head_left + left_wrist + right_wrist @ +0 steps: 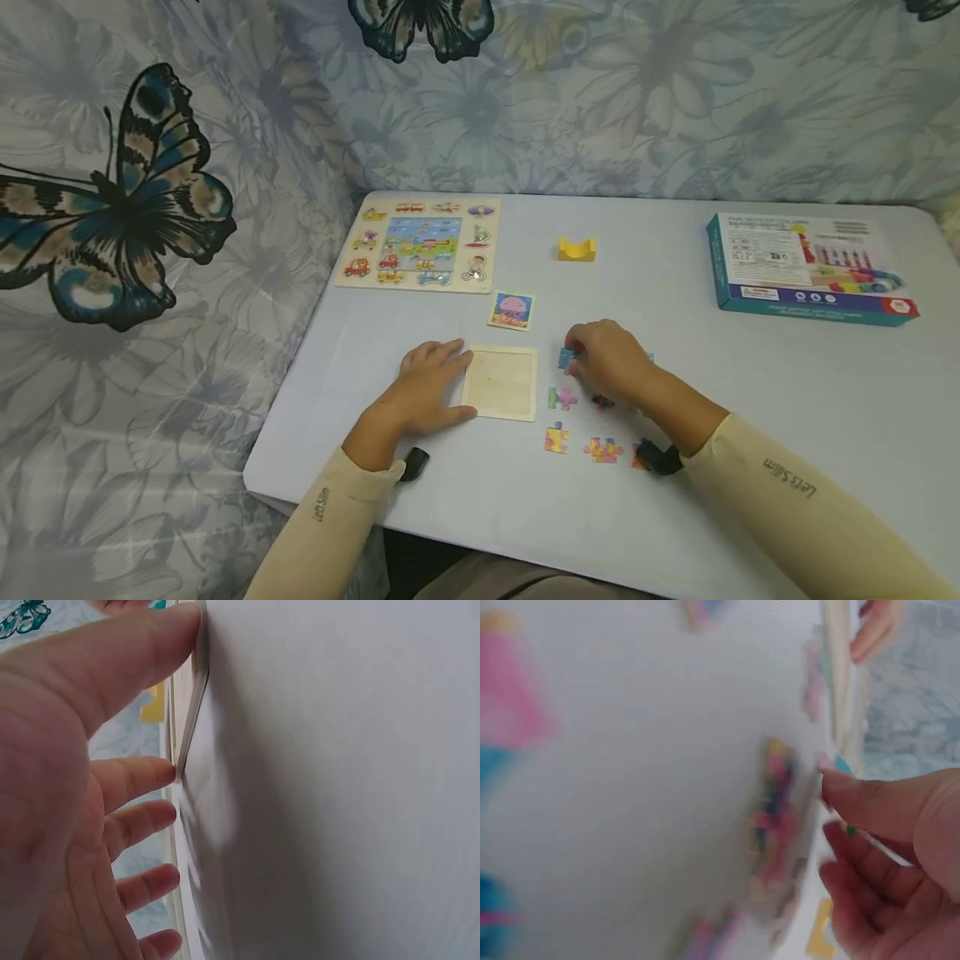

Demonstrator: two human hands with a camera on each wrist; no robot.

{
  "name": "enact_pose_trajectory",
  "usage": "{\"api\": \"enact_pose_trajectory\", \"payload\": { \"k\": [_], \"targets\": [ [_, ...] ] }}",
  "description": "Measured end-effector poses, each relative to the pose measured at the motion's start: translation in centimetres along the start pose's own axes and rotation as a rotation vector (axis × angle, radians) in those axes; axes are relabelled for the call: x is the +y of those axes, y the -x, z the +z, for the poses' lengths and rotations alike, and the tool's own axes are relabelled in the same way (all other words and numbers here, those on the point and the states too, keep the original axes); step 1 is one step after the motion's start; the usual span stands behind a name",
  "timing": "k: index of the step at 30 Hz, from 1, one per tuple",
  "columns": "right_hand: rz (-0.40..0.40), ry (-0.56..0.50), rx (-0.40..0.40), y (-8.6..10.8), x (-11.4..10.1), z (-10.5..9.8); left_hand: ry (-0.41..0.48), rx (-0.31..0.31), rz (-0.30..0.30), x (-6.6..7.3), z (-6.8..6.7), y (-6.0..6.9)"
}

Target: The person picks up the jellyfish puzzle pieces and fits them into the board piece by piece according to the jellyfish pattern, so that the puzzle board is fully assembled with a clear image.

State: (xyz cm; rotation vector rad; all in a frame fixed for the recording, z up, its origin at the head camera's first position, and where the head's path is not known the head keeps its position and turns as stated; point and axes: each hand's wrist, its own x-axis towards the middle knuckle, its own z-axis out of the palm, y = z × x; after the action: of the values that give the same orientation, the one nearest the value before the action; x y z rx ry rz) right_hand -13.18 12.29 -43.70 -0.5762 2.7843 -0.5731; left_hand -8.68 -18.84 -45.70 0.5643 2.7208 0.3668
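My left hand (427,387) lies at the left edge of a square, shallow wooden puzzle tray (501,383). Its fingers are spread, and thumb and forefinger touch the tray's rim in the left wrist view. Right of the tray, my right hand (611,362) pinches a blue and pink jigsaw piece (566,358) between thumb and fingers. Below it lie a green and pink piece (562,398), a yellow piece (557,438) and a yellow-pink piece (603,451). Other pieces are partly hidden under the right hand and wrist; the right wrist view is blurred.
A small picture card (512,311) with a pink figure lies behind the tray. Farther back are a vehicle puzzle board (472,285) and a yellow curved block (577,249). A boxed toy set (813,267) lies at the back right of the white table (787,383).
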Motion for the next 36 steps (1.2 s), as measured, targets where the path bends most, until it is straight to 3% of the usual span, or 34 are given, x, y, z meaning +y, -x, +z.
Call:
{"api": "enact_pose_trajectory", "payload": {
  "k": [6, 10, 15, 24, 31, 36],
  "targets": [
    [0.043, -0.228, -0.091, -2.2, -1.6, -1.1, -0.032, 0.006, -0.009, 0.5, -0.2, -0.1],
    [0.016, -0.320, -0.174, -4.6, -3.6, 0.2, -0.062, 0.026, -0.018, 0.7, -0.3, -0.2],
    [-0.022, -0.247, -0.199, -6.1, -5.8, 2.3, -0.090, 0.027, -0.012, 1.0, -0.2, -0.4],
    [-0.056, -0.162, -0.175, -7.3, -7.4, 3.3, -0.074, 0.009, -0.014, 1.0, -0.3, -0.2],
    [-0.061, -0.142, -0.186, -7.8, -7.6, 3.2, -0.077, 0.021, 0.017, 1.2, -0.6, -0.1],
    [-0.051, -0.159, -0.151, -7.0, -5.9, 1.6, -0.112, 0.013, 0.042, 1.4, -1.0, -0.1]
  ]
}}
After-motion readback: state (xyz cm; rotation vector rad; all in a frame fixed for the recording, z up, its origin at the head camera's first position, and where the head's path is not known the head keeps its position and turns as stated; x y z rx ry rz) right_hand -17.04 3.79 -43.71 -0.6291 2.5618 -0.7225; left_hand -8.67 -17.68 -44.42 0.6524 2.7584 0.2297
